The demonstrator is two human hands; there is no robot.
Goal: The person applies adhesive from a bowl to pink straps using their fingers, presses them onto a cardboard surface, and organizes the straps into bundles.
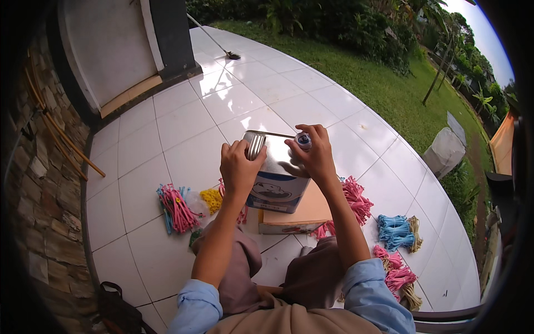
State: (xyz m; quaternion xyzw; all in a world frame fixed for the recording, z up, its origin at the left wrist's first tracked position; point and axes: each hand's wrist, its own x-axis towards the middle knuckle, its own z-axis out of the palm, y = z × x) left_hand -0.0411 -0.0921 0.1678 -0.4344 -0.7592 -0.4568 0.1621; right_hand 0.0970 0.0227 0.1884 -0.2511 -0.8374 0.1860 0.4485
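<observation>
A silvery metal tin (278,156) with a blue label stands on a cardboard box (295,217) in front of me. My left hand (240,167) is closed at the tin's upper left, gripping a shiny ridged silvery piece (256,147) whose kind I cannot make out. Over the tin's upper right, my right hand (318,156) pinches a small round whitish piece with a dark centre (303,140). Whether that piece touches the tin is unclear.
Pink cord bundles (179,209) and a yellow bundle (211,199) lie on the white tiles at left. Blue bundles (396,232) and more pink bundles (399,275) lie at right. A stone wall (50,211) borders the left; grass (345,83) runs beyond the tiles. A long-handled broom (232,55) lies far off.
</observation>
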